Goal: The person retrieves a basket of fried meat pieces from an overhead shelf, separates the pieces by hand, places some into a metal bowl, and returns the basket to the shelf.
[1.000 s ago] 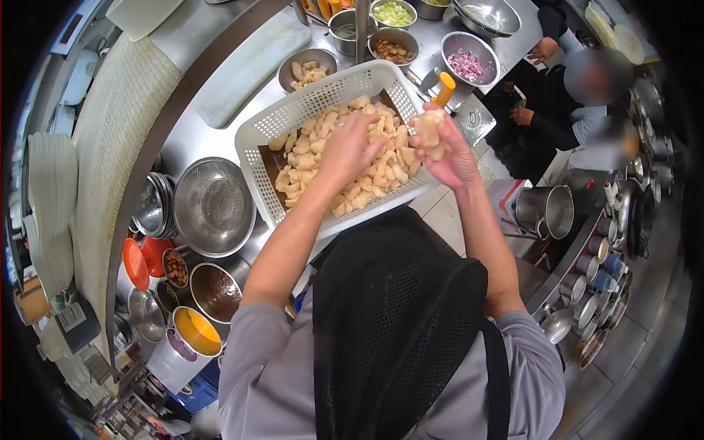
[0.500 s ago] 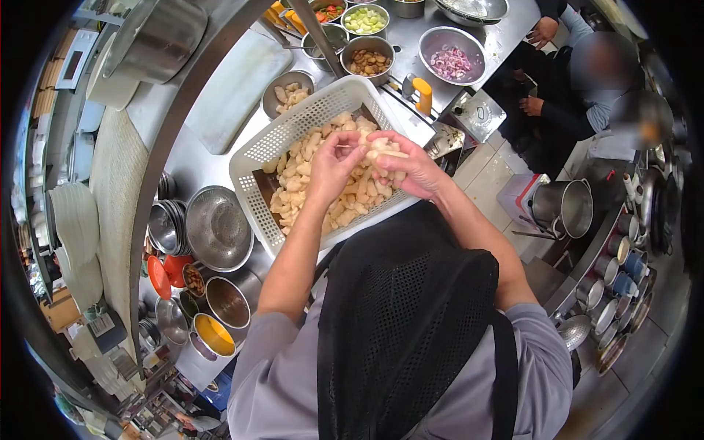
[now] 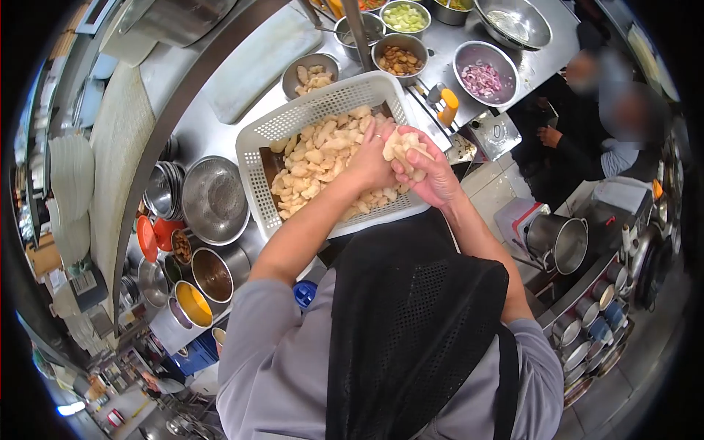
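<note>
A white perforated basket [image 3: 257,147] holds a heap of pale, lumpy pieces [image 3: 312,165]. Over its right side, my right hand [image 3: 433,176] is closed round several pale pieces [image 3: 405,150]. My left hand [image 3: 372,161] is over the heap, just left of those pieces. Its fingertips are partly hidden among the food, so whether it grips anything cannot be made out. A metal bowl [image 3: 297,70] with similar pieces stands behind the basket.
Behind the basket are bowls of brown pieces [image 3: 400,60], chopped green vegetable [image 3: 405,18] and purple onion [image 3: 482,77]. A white board [image 3: 253,70] lies back left, a colander [image 3: 215,199] left. Two people [image 3: 587,139] are at the right, near a pot [image 3: 561,242].
My left hand has gone from beside the held pieces down to the heap. My right hand still holds its pieces, a little further right. The camera view has shifted.
</note>
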Available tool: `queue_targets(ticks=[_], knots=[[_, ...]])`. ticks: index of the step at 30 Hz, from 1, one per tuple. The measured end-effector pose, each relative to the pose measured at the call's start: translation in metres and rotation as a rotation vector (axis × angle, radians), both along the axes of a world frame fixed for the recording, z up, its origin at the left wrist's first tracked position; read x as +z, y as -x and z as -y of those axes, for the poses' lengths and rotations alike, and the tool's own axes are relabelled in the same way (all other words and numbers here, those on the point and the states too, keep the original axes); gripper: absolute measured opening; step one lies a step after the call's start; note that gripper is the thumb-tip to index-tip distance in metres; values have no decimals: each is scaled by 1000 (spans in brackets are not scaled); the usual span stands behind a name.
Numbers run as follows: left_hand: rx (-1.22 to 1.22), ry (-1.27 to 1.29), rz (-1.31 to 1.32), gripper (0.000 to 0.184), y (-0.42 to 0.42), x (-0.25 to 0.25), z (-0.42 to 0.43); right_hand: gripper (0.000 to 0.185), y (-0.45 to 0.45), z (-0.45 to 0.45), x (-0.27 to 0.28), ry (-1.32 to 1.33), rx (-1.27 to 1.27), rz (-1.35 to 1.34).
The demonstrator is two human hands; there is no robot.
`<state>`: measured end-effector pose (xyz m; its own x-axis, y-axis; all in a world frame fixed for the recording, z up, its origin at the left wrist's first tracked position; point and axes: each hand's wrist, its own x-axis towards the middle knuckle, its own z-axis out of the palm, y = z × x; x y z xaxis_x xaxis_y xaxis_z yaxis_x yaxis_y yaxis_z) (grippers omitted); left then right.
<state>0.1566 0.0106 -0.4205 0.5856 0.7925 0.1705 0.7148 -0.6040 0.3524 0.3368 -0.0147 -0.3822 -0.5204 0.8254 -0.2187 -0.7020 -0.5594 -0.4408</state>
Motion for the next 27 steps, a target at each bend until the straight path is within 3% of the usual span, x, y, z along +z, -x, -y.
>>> queue_targets(ticks=[3, 6, 9, 12, 13, 16, 20, 27], knots=[[-39, 221, -152, 75, 3, 8, -10, 51, 7, 1, -1, -91, -38, 137], [-85, 219, -393, 75, 5, 26, -15, 53, 12, 1, -1, -156, -45, 304], [-16, 170, -431, 74, 11, 32, -21, 54, 14, -6, 2, -194, -24, 397], [-135, 69, -263, 70, 18, 20, -31, 54, 8, -22, 1, -203, 20, 400], [-190, 226, -191, 69, 18, 18, -39, 53, 5, -28, 3, -199, 48, 403], [-166, 408, -307, 68, 15, 29, -60, 52, 8, -39, 12, -228, 73, 468], [-128, 450, -453, 71, 19, 15, -94, 54, 5, -60, 6, -309, 160, 593], [-89, 439, -303, 70, 51, -2, -121, 60, 6, -107, 3, -410, 274, 748]])
